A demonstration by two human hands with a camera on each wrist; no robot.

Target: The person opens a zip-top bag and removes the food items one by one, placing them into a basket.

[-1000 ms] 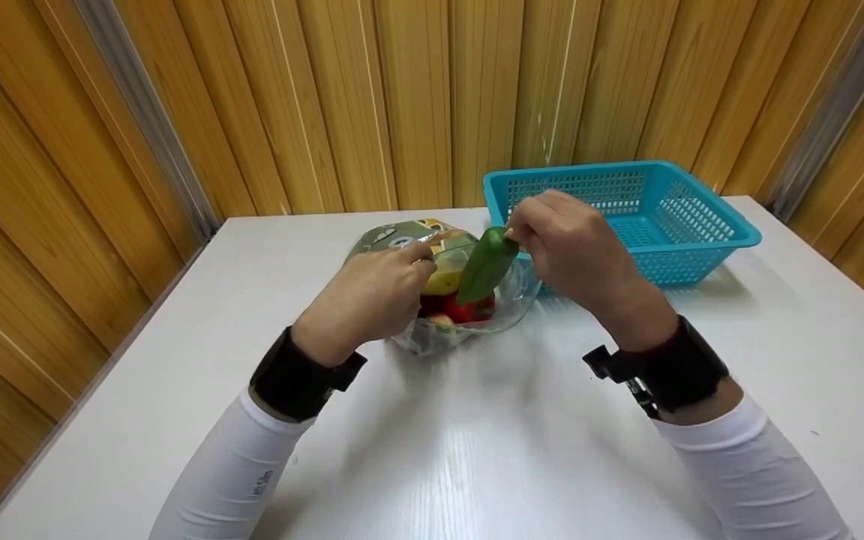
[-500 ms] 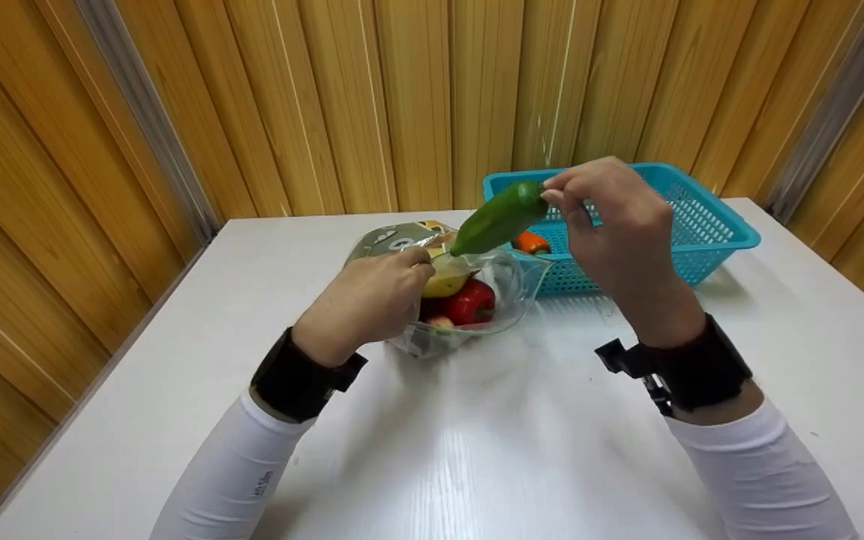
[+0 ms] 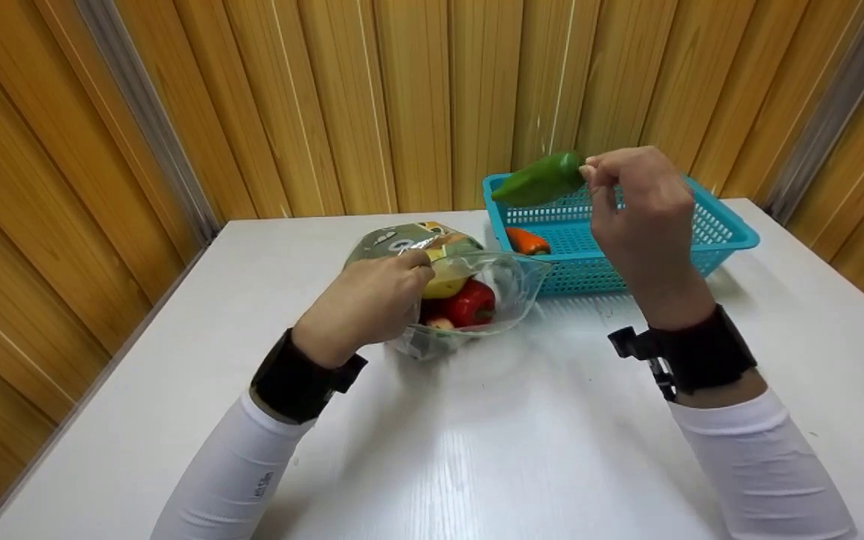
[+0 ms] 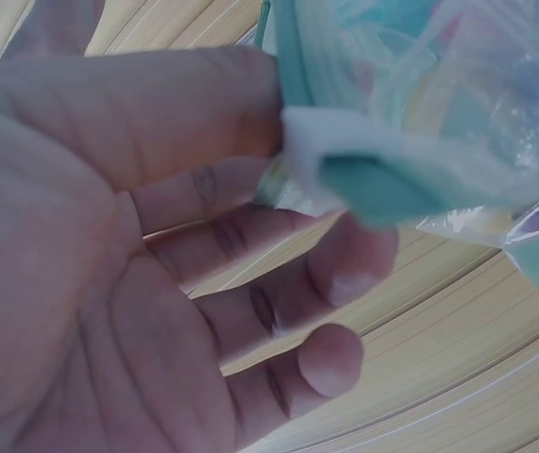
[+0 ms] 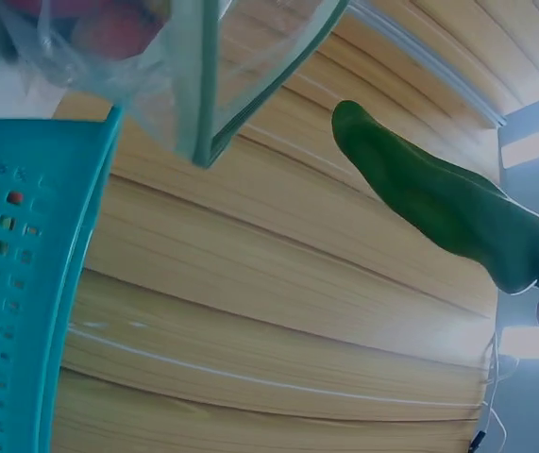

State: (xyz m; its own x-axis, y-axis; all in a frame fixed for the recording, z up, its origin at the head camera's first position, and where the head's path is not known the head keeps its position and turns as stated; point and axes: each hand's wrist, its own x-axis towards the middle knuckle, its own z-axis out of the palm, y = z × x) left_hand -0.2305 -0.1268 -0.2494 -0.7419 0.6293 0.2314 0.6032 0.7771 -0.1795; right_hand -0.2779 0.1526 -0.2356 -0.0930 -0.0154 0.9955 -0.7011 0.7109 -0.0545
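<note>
My right hand (image 3: 646,202) pinches a green pepper (image 3: 541,180) by its stem, holding it in the air over the left part of the blue basket (image 3: 604,280). The right wrist view shows the whole green pepper (image 5: 439,198) beside the fingertips. With thumb and forefinger, my left hand (image 3: 364,296) pinches the rim of a clear plastic bag (image 3: 511,296); in the left wrist view the other fingers of this hand (image 4: 184,245) are loosely bent. Inside the bag lie a red bell pepper (image 3: 471,304) and something yellow (image 3: 447,285), partly covered by bag and hand.
An orange pepper (image 3: 527,241) lies in the basket's near left corner. The basket stands at the back right of the white table (image 3: 432,450), just right of the bag's mouth. Behind the table rises a wood-patterned wall (image 3: 417,105).
My right hand has lifted the green pepper out of the bag's mouth, up and to the right, over the basket. The orange pepper has come into sight. My left hand stays put.
</note>
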